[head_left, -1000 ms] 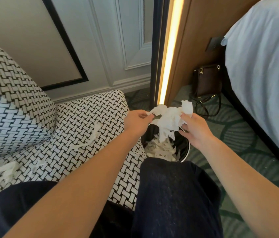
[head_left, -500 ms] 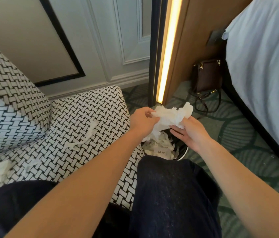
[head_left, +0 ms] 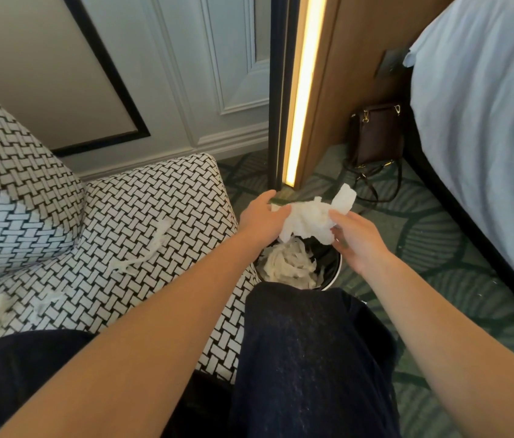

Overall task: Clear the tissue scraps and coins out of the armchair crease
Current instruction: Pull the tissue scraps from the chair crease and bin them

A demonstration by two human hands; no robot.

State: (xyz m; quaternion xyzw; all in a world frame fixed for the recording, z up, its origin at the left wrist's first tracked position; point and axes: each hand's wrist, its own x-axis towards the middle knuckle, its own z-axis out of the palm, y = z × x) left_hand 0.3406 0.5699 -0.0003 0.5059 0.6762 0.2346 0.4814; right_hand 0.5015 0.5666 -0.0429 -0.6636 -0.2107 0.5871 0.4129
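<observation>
Both arms bare, reaching forward and converging. Left forearm [head_left: 161,327] runs up from the lower left; right forearm [head_left: 439,327] runs up from the lower right. Left hand [head_left: 262,219]: back toward the camera, wrist straight, fingers curled onto the left edge of a tissue wad [head_left: 309,219]. Right hand [head_left: 357,238]: palm turned inward and partly up, thumb pressed on the wad's right side, fingers tucked beneath it. Hands level, close together but not touching, with the wad between them.
</observation>
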